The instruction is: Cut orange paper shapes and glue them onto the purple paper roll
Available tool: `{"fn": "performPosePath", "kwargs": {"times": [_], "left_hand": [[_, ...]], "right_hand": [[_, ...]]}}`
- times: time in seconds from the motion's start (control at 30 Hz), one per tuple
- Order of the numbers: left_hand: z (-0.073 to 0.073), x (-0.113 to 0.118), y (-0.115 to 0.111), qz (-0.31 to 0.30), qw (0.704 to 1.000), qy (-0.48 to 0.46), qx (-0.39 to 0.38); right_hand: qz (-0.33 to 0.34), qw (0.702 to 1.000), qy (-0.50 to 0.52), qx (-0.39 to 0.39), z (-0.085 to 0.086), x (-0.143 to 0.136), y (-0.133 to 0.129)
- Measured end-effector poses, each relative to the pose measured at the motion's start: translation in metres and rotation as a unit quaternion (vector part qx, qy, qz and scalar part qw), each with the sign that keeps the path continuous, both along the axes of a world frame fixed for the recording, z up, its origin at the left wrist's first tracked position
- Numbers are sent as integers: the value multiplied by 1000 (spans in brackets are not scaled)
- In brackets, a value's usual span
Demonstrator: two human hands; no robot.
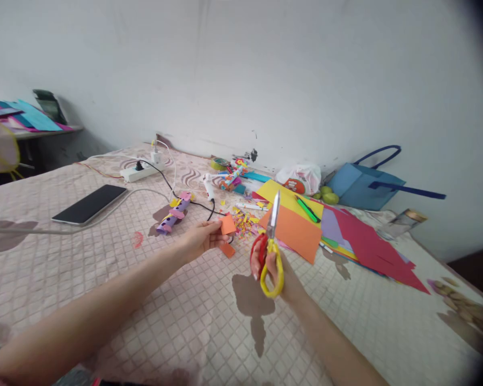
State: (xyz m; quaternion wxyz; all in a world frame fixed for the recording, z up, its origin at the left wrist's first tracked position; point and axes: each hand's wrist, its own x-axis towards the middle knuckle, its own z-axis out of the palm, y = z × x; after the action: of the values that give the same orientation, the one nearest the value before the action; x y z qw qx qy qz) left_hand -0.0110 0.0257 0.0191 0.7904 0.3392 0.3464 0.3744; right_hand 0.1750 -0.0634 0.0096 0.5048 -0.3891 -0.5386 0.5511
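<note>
Between the fingers of my left hand (203, 237) is a small square of orange paper (227, 225). Just under that hand, a second small orange piece (227, 250) shows near the tablecloth; whether it is held or lying there I cannot tell. My right hand (276, 268) grips a pair of scissors (272, 241) by its red and yellow handles. The blades point up and look closed together. Behind both hands lies a scatter of paper scraps (245, 222). A purple paper roll (174, 214) with pink and dark spots rests left of my left hand.
A white glue gun (208, 187) stands behind the scraps. Coloured sheets (293, 230) with a green cutter (307, 209) spread to the right, near a blue bag (366, 185) and a glass jar (404, 222). A tablet (90, 205) and a power strip (143, 171) lie left, with trailing cables.
</note>
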Motion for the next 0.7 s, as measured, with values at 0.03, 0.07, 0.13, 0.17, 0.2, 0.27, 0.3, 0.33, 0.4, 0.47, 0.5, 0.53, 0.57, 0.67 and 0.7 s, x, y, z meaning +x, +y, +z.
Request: {"fn": "performPosePath", "kwargs": {"times": [0.03,0.07,0.13,0.17,0.2,0.27,0.3,0.33,0.4,0.47,0.5,0.53,0.57,0.67,0.7], "left_hand": [[0,-1,2,2,1000,-1,0],[1,-2,4,5,1000,-3,0],[2,-5,7,15,1000,-8,-3],[2,-6,9,18,1000,-12,-6],[3,-7,11,20,1000,-18,-10],[4,-9,14,19,999,-30,-19],[5,-10,15,20,999,-35,-25],[6,-10,16,21,998,-40,-33],[7,-11,17,25,997,-49,-49],[7,-11,17,28,996,-54,-59],[8,-11,16,29,996,-55,-61],[8,-11,16,29,996,-56,-62],[8,-10,16,28,996,-58,-62],[8,-10,16,32,995,-61,-66],[7,-10,16,34,995,-63,-67]], "right_hand": [[31,999,40,-16,-2,-9,-5],[58,995,70,-29,-5,-16,-10],[106,986,112,-60,-9,-24,-15],[128,981,125,-77,-10,-26,-17],[150,975,133,-95,-11,-27,-18],[191,962,147,-126,-11,-28,-19],[212,955,153,-138,-11,-27,-19],[230,949,158,-148,-10,-27,-19],[251,940,169,-159,-10,-26,-19],[258,935,177,-166,-12,-26,-18],[260,934,179,-168,-13,-26,-18],[262,933,180,-170,-15,-26,-18],[264,932,178,-172,-16,-26,-18],[270,931,166,-182,-19,-26,-18],[270,931,162,-185,-19,-26,-18]]}}
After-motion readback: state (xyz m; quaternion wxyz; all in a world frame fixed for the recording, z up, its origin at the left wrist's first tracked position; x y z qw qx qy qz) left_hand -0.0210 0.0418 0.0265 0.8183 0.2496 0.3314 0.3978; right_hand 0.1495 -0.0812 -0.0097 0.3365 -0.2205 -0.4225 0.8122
